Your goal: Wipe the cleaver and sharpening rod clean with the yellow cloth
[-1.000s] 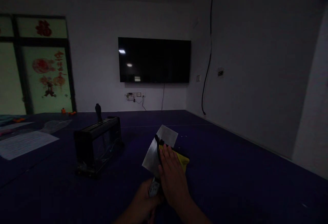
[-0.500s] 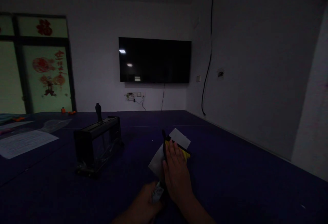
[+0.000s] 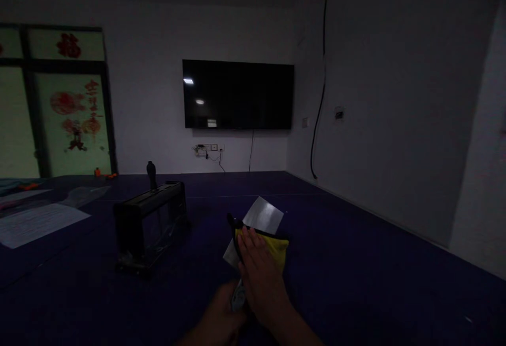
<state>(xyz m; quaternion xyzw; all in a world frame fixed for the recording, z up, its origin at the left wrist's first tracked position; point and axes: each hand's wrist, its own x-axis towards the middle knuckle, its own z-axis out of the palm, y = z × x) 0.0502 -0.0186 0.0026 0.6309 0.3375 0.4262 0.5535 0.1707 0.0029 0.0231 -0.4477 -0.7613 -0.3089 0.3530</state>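
My left hand (image 3: pixel 219 309) is closed around the handle of a cleaver-like knife with a broad, flat, shiny metal blade (image 3: pixel 264 215). The blade points away from me, above the purple-blue surface. On top of it lies a yellow cloth (image 3: pixel 279 248) with a black edge, and my right hand (image 3: pixel 259 272) presses it there with fingers together. The right palm and cloth cover the middle of the blade. Most of the handle is hidden in my left fingers; only a pale, patterned part shows.
To the left stands a black rack (image 3: pixel 148 206) with clear sides and a dark handle (image 3: pixel 152 174) sticking up. Further left lie a printed sheet (image 3: pixel 39 222) and a clear plastic bag (image 3: pixel 85 194). Small orange items (image 3: pixel 97 172) sit far back. A television (image 3: pixel 238 94) hangs on the wall.
My right hand and the yellow cloth have slid left and slightly down over the blade. More of the far blade and more of the cloth now show. The left hand has shifted slightly left.
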